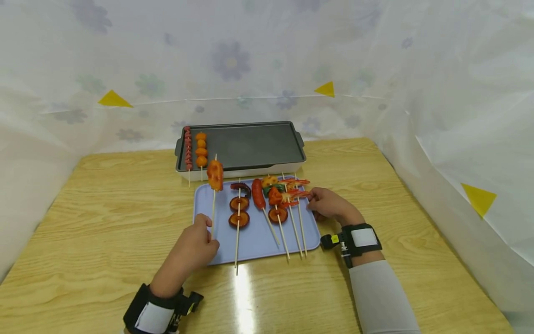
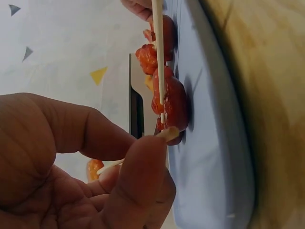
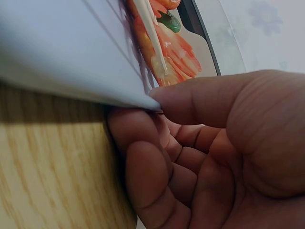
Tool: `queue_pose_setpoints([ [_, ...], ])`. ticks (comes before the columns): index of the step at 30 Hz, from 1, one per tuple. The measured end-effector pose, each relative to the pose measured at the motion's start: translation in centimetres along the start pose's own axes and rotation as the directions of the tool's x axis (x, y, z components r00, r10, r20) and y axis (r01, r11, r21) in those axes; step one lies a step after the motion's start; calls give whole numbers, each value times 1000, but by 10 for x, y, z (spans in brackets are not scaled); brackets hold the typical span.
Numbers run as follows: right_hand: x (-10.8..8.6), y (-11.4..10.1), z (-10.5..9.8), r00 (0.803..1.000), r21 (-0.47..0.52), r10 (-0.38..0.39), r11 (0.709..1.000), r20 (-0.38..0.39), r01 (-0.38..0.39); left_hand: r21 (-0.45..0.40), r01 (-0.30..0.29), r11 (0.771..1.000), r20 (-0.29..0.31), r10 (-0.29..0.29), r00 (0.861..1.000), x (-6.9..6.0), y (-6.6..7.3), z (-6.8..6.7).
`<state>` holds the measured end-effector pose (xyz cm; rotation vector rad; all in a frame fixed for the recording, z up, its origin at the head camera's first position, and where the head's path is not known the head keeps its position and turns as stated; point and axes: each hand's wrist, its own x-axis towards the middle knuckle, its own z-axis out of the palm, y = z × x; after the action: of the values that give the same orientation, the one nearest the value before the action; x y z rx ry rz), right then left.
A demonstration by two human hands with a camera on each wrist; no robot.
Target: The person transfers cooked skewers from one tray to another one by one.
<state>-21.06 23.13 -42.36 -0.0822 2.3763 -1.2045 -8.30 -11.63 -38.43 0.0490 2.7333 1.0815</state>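
Note:
My left hand (image 1: 193,243) pinches the lower stick of a skewer (image 1: 214,176) bearing one orange-brown, pitted piece. That piece is raised in front of the grill's near edge, at the tray's far left corner. In the left wrist view the stick's end (image 2: 169,133) pokes out between thumb and forefinger. My right hand (image 1: 331,204) grips the right rim of the pale blue tray (image 1: 258,248), thumb on top and fingers beneath, as the right wrist view shows. On the tray lie a skewer of brown round slices (image 1: 239,219), a red sausage skewer (image 1: 258,194) and shrimp skewers (image 1: 294,195).
Behind the tray stands a dark grill plate (image 1: 254,144) on a white base. At its left lie a dark red skewer (image 1: 188,148) and an orange ball skewer (image 1: 201,150). The wooden table (image 1: 104,222) is bounded by white sheeting (image 1: 175,55) behind and at the sides.

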Motion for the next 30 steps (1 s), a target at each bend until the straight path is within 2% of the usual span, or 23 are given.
queue_pose_setpoints([
  [8,-2,-1,-1,1000,-27,30,999,-7,-30,8,-9,1000,-13,9,1000,-13,-3,7],
  [13,-2,-1,-1,1000,-24,26,999,-2,-26,2,10,1000,-6,-10,1000,-17,-6,13],
  [19,-1,1,-1,1000,-30,25,999,-1,-25,11,21,1000,3,-21,1000,-17,-8,18],
  [30,-2,0,-1,1000,-20,23,1000,1,-23,88,46,995,31,-48,998,-14,-6,17],
])
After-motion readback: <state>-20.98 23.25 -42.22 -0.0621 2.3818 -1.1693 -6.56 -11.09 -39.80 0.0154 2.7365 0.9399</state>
